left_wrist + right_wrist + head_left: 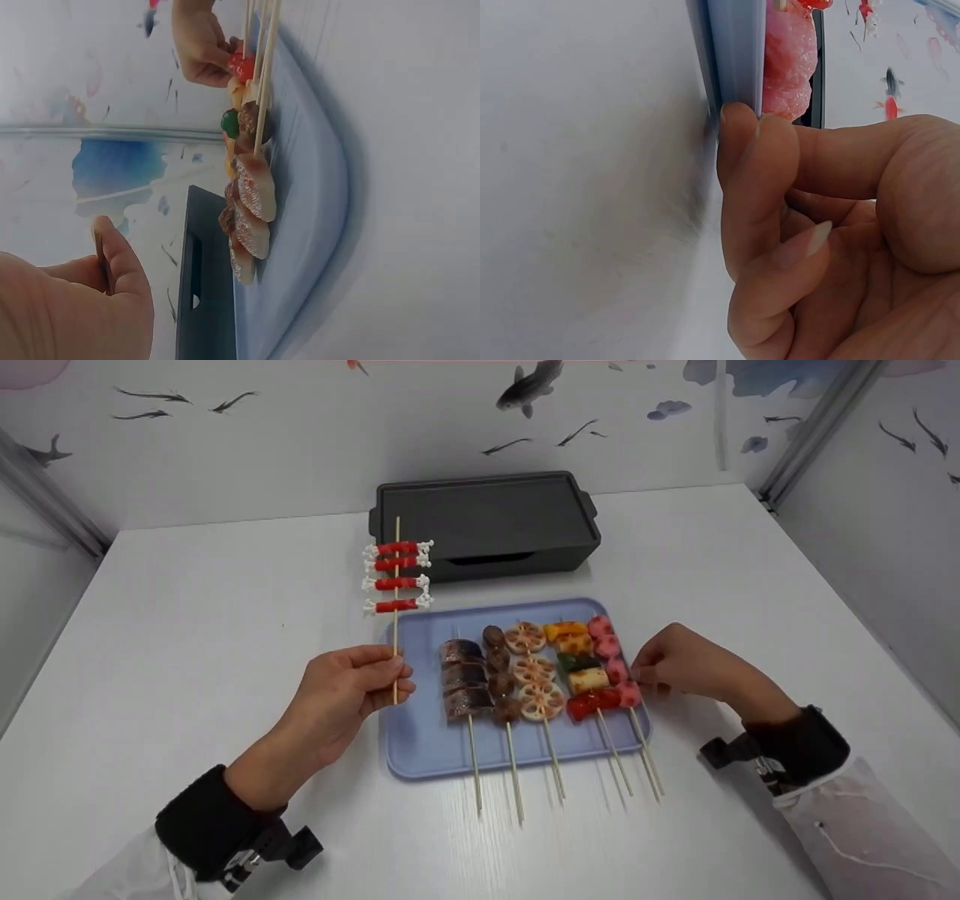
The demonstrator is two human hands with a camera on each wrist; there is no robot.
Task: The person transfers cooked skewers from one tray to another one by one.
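Between thumb and fingers, my left hand (349, 690) pinches the lower stick of a skewer (396, 583). It carries several red pieces with white knobbly ends and points away, its tip overlapping the grill in the head view. To its right lies a blue tray (414, 742) of food skewers. My right hand (686, 664) is at the tray's right edge, and the right wrist view shows its fingertips gripping the rim (736, 60). Closest to that hand is a skewer of pink balls (607, 646). The left wrist view shows only the stick's end in the left hand (82, 300).
A black grill box (487, 521) stands behind the tray. On the tray are skewers of dark-skinned fish (465, 679), brown balls (498, 661), lotus root slices (534, 671) and mixed vegetables (589, 681). Their sticks overhang the near edge. Patterned white panels (300, 442) enclose the white table (187, 622).
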